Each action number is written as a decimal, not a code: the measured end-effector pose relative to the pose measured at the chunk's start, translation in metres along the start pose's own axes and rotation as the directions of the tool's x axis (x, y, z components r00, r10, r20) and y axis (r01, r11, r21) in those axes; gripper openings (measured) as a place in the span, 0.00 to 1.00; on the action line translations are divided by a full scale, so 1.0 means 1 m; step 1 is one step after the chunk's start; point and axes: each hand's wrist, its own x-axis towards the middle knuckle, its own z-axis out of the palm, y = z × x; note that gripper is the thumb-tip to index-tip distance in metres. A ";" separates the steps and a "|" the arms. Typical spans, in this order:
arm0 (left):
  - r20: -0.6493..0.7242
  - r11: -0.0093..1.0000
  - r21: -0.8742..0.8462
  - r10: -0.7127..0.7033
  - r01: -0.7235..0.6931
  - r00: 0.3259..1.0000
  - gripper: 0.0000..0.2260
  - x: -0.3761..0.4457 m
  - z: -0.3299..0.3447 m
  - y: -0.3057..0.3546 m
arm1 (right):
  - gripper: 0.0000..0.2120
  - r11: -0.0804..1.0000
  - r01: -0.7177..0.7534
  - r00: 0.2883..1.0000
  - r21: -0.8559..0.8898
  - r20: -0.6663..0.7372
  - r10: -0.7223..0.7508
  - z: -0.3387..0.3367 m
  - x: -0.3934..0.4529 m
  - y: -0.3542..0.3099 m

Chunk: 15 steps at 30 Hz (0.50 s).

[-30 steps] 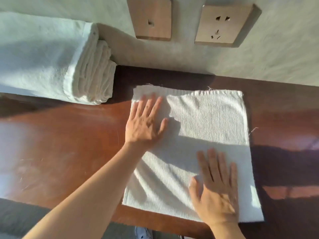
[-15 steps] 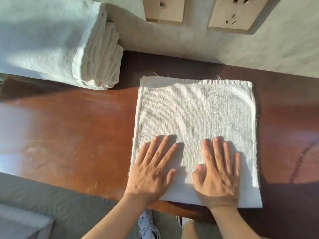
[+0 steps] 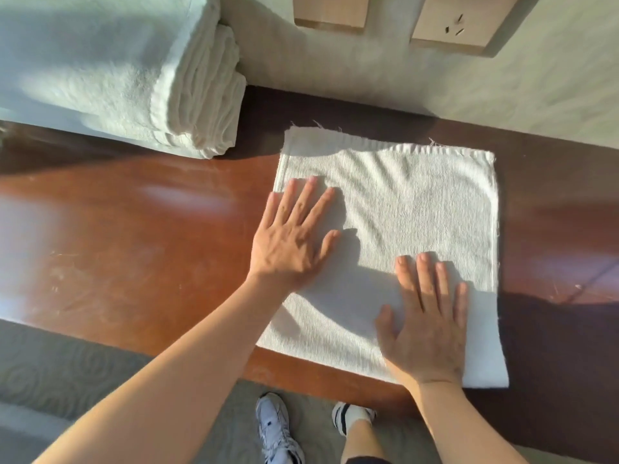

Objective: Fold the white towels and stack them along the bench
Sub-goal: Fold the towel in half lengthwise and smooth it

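Left hand (image 3: 294,242) flat on towel's (image 3: 418,209) left edge, right hand (image 3: 427,326) flat near its front.

My arms are bare, no sleeves or rings. Below my left hand (image 3: 291,242) and right hand (image 3: 425,329), white-and-grey trainers (image 3: 278,430), white sock with dark stripes.

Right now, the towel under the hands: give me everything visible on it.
The flat towel is white, ribbed terry by the look, squarish and already folded, since a second layer's edge shows along its far side. Loose threads fray from the far hem. It lies flat on the reddish wooden bench, its near edge close to the bench's front edge. The left hand rests flat on its left edge, the right hand flat on its near right part. It is apart from the stacked towels.
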 end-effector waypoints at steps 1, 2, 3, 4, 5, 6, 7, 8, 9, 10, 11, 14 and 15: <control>0.000 0.999 -0.008 -0.043 0.043 0.999 0.31 0.008 -0.002 -0.012 | 0.35 1.000 0.010 1.000 -0.006 -0.023 -0.010 0.001 0.000 0.000; 0.000 0.995 -0.024 -0.098 0.098 0.995 0.31 0.014 -0.005 -0.022 | 0.35 1.000 0.008 0.999 -0.015 -0.037 -0.009 0.001 0.000 0.000; -0.008 0.988 -0.036 -0.150 0.150 0.989 0.31 0.020 -0.008 -0.029 | 0.35 1.000 -0.006 0.999 -0.018 -0.039 0.005 0.000 0.000 -0.001; -0.025 0.983 -0.032 -0.182 0.182 0.983 0.32 0.024 -0.010 -0.031 | 0.36 1.000 -0.022 0.999 -0.010 -0.034 0.021 -0.002 -0.001 -0.003; -0.053 0.985 -0.016 -0.170 0.170 0.984 0.33 0.028 -0.012 -0.028 | 0.36 0.999 -0.032 0.999 0.001 -0.030 0.032 -0.003 -0.002 -0.005; -0.080 0.993 0.000 -0.120 0.120 0.990 0.33 0.032 -0.014 -0.019 | 0.36 0.999 -0.032 0.999 0.006 -0.028 0.032 -0.004 -0.003 -0.006; -0.099 0.999 0.008 -0.048 0.049 0.994 0.33 0.036 -0.017 -0.007 | 0.36 1.000 -0.026 0.999 0.003 -0.026 0.026 -0.005 -0.003 -0.006; -0.098 1.000 0.005 0.030 -0.029 0.995 0.32 0.040 -0.018 0.007 | 0.36 1.000 -0.024 0.999 0.003 -0.026 0.024 -0.005 -0.002 -0.006; -0.076 0.996 -0.008 0.093 -0.094 0.993 0.31 0.045 -0.019 0.020 | 0.36 1.000 -0.025 0.999 0.006 -0.025 0.025 -0.006 -0.002 -0.006; -0.043 0.990 -0.024 0.138 -0.139 0.990 0.31 0.051 -0.018 0.030 | 0.36 1.000 -0.027 0.999 0.009 -0.023 0.028 -0.006 -0.002 -0.005; -0.007 0.987 -0.029 0.159 -0.159 0.987 0.30 0.057 -0.017 0.035 | 0.36 0.999 -0.030 0.999 0.016 -0.016 0.030 -0.006 -0.002 -0.005; 0.075 0.994 0.057 0.088 -0.093 0.993 0.30 0.076 -0.015 0.023 | 0.36 0.999 -0.022 1.000 0.044 0.000 0.022 -0.007 -0.002 -0.004; 0.068 0.995 0.083 0.050 -0.055 0.996 0.30 0.082 -0.017 0.015 | 0.36 0.999 -0.018 1.000 0.044 0.003 0.018 -0.007 -0.001 -0.004</control>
